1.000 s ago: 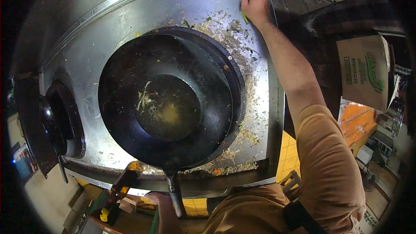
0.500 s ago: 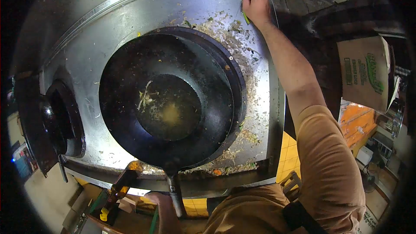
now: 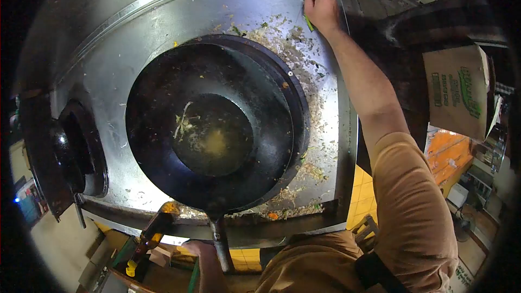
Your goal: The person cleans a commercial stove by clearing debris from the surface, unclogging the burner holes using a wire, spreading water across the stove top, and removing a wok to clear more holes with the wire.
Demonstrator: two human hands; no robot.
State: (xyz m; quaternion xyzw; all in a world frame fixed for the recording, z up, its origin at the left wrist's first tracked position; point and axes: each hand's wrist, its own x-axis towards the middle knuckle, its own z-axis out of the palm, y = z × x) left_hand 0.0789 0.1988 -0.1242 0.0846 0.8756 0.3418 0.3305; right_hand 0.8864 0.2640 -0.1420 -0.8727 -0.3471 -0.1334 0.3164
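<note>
A large dark wok (image 3: 163,76) sits on the steel cooktop (image 3: 122,38), with a little yellowish liquid and pale shreds (image 3: 183,121) at its bottom. Beyond the wok, near the cooktop's far right corner, my right hand (image 3: 321,8) is closed in a fist. A thin green thing (image 3: 309,23) shows at its lower edge; what the fingers hold is hidden. Low in the view, my left hand (image 3: 198,248) is by the front edge, left of the wok handle (image 3: 220,244). Its fingers are mostly hidden under the edge.
Food scraps (image 3: 296,49) lie around the wok's right side and along the front gutter (image 3: 293,214). A second dark wok (image 3: 68,149) is at the left. A brown bottle (image 3: 153,231) with a yellow cap leans at the front edge. A cardboard box (image 3: 455,89) stands at the right.
</note>
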